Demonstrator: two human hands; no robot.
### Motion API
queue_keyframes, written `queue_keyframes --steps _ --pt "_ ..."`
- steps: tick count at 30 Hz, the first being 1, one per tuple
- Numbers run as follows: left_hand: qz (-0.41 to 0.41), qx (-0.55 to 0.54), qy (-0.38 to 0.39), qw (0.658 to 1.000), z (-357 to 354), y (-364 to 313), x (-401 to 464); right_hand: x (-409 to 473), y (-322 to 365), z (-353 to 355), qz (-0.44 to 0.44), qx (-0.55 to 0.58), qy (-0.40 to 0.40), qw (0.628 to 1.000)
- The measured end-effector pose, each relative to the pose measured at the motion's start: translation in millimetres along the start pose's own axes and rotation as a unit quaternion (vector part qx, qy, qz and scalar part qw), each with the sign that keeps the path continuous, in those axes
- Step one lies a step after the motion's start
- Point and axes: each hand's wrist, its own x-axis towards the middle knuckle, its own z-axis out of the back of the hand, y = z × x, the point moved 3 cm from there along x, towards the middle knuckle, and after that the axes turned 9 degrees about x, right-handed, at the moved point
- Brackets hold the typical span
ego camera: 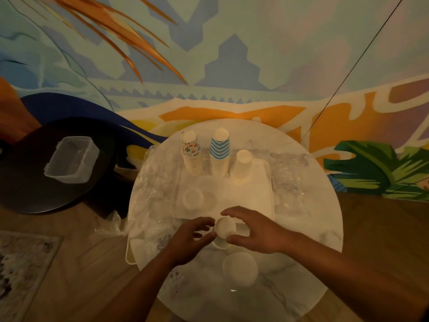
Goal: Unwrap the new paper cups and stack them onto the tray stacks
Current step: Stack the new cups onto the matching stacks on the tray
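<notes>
A white tray (262, 201) lies on the round marble table (301, 263). Three upside-down cup stacks stand at its far edge: a patterned stack (191, 154), a blue-striped stack (219, 154) and a plain white stack (242, 165). A short white stack (193, 198) stands in the tray's middle left. At the tray's near edge both hands hold a plain white cup stack (224, 230) between them. My left hand (192, 238) touches its left side and my right hand (253, 231) curls round its right side. Another white cup stack (240, 267) sits on the table just nearer.
Crumpled clear plastic wrap (153, 182) lies left of the tray, more wrap (290, 182) to its right. A clear plastic box (72, 159) sits on a black round table (46, 194) at the left. A painted wall rises behind; wooden floor lies around.
</notes>
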Motion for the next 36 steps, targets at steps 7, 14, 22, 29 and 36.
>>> queue_keyframes --steps 7,14,22,29,36 --pt "0.013 0.02 0.001 1.0 -9.8 12.5 -2.5 -3.4 -8.0 -19.3 -0.04 -0.005 0.004 0.999" --pt "0.018 0.077 0.011 0.997 -22.5 25.4 -3.7 -1.5 -1.3 -11.9 -0.067 0.056 -0.06 0.994" --pt "-0.007 0.047 0.016 0.999 -30.3 4.2 3.3 -4.2 16.2 -4.3 -0.054 0.069 -0.08 0.993" --pt "-0.006 0.023 0.011 1.0 -28.2 3.0 3.6 -12.6 27.9 4.5 -0.058 0.109 -0.122 0.985" --pt "0.004 0.009 -0.011 1.0 -21.0 -1.2 1.8 -16.7 35.8 14.7 -0.045 0.15 -0.15 0.976"
